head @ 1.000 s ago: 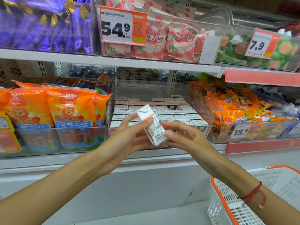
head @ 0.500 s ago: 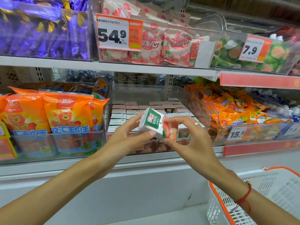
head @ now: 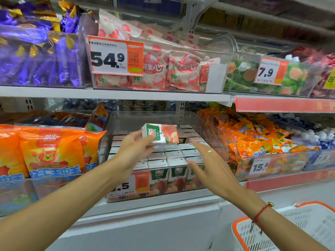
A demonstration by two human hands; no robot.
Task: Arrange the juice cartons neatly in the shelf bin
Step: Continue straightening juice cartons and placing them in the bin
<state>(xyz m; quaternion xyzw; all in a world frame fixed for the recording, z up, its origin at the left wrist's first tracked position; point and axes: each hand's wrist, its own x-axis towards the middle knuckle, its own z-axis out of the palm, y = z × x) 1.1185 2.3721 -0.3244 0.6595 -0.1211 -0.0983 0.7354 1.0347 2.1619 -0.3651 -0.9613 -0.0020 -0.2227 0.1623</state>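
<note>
Head view: left hand [head: 135,148] gripping 1 small green-white-and-red juice carton [head: 160,133], fingers curled along its near face, carton lying on its side, held above the rear rows of the clear plastic shelf bin [head: 208,134]; right hand [head: 208,164] open, fingers straight and spread, holding nothing, hovering over the front-right rows.

Bin contents: upright juice cartons in rows [head: 174,156], white tops showing, front row printed faces visible through the clear wall; rows look tight, apparently no open slot at the front; any gap further back hidden by the held carton.

Step in hand, as judged: seating the held carton. To do well: turn upright to match neighbours, printed face forward; lower straight into a gap, not across 2 tops; use the free right hand to steady or part adjacent cartons; avoid knocking the rear rows askew; motion blur, so exact clearance unclear.

Surface and room: white metal store shelving; orange price tag [head: 126,185] on the bin front, partly behind the left arm; orange lion-print snack bags [head: 49,151] in the bin to the left; orange candy packets [head: 253,140] heaped to the right; above, purple foil wrappers [head: 36,57], pink-and-white pouches [head: 163,69] behind a 54.9 tag [head: 116,56]; white basket with orange rim [head: 290,230] at lower right.
</note>
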